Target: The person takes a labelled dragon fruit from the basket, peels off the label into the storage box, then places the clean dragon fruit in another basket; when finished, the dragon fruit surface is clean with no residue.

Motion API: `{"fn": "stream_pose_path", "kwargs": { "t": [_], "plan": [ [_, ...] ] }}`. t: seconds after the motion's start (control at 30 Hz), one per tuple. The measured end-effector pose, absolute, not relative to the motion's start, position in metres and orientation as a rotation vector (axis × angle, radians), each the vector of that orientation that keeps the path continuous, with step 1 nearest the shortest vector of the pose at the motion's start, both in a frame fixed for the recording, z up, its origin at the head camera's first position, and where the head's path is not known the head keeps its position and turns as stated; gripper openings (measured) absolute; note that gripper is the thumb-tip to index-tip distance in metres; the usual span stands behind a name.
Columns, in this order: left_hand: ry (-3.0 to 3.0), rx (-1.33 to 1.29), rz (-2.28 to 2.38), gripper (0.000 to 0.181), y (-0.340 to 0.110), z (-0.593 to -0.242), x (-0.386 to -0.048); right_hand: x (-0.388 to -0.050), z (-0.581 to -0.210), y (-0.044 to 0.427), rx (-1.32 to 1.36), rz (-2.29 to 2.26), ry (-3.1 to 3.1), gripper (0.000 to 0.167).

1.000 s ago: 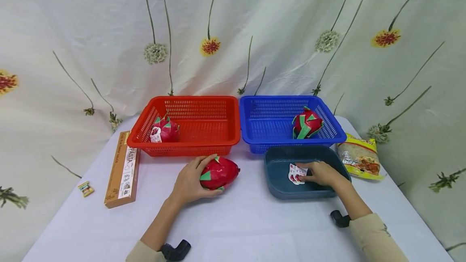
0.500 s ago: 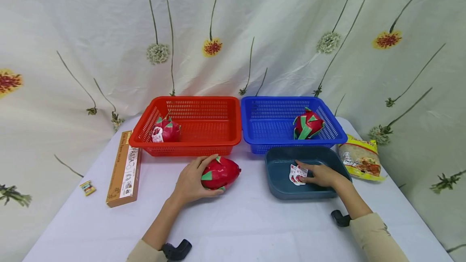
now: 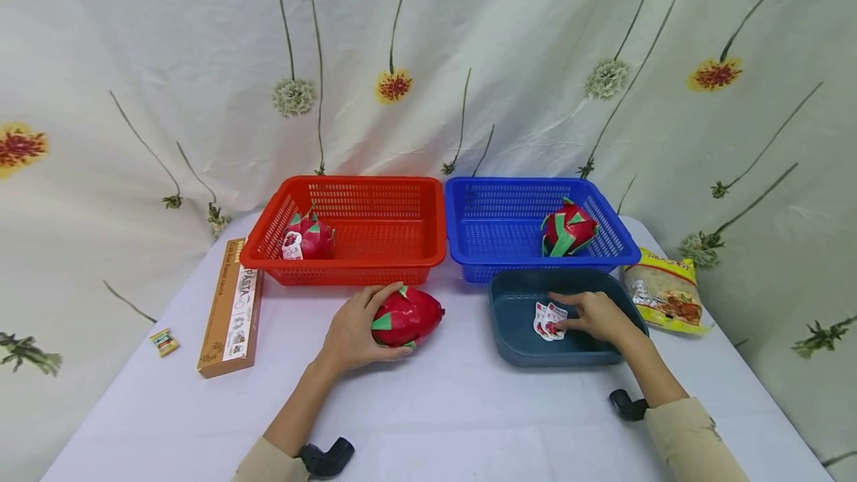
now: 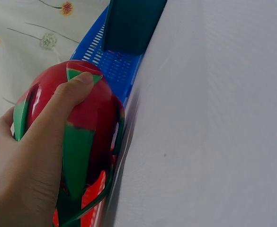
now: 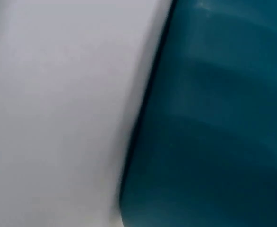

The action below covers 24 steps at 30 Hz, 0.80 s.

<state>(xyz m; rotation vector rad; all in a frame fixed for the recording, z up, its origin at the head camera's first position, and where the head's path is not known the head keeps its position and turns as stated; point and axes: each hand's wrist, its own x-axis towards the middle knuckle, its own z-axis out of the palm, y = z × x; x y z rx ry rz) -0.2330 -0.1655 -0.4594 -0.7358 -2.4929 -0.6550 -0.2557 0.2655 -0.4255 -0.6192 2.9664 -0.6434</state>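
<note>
My left hand (image 3: pixel 353 332) grips a red dragon fruit with green leaf tips (image 3: pixel 410 317) on the white table; in the left wrist view the thumb of that hand (image 4: pixel 36 151) lies along the fruit (image 4: pixel 93 111). Inside the dark teal tray (image 3: pixel 524 354), my right hand (image 3: pixel 598 317) has its thumb at the edge of some small white-and-red stickers (image 3: pixel 547 320), the index finger raised apart above them. Whether the thumb holds any sticker cannot be told. The right wrist view shows only the tray's side (image 5: pixel 209 118), not the hand.
Behind stand a red basket (image 3: pixel 361 274) and a blue basket (image 3: pixel 482 271), each with one dragon fruit (image 3: pixel 316 238) (image 3: pixel 567 229). On the left lie a pasta box (image 3: pixel 230 311) and a small packet (image 3: pixel 164 342); a yellow noodle bag (image 3: pixel 666 292) is on the right.
The index finger and thumb of my right hand have spread a little further apart over the stickers. My left hand keeps its grip on the fruit. The head view has shifted slightly.
</note>
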Motion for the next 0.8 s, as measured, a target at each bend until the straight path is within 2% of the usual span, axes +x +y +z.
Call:
{"fn": "stream_pose_path", "kwargs": {
  "t": [0.13, 0.53, 0.8],
  "plan": [
    [-2.487, -0.736, -0.654, 0.097, -0.165, -0.460, -0.233, -0.255, -0.427, 0.267, -0.635, -0.660, 2.944, 0.052],
    [-2.490, -0.721, -0.647, 0.098, -0.166, -0.460, -0.233, -0.259, -0.429, 0.267, -0.548, -0.623, 2.748, 0.065],
    [-2.494, -0.722, -0.653, 0.098, -0.165, -0.460, -0.233, -0.254, -0.407, 0.276, -0.643, -0.807, 2.784, 0.057]
  ]
}}
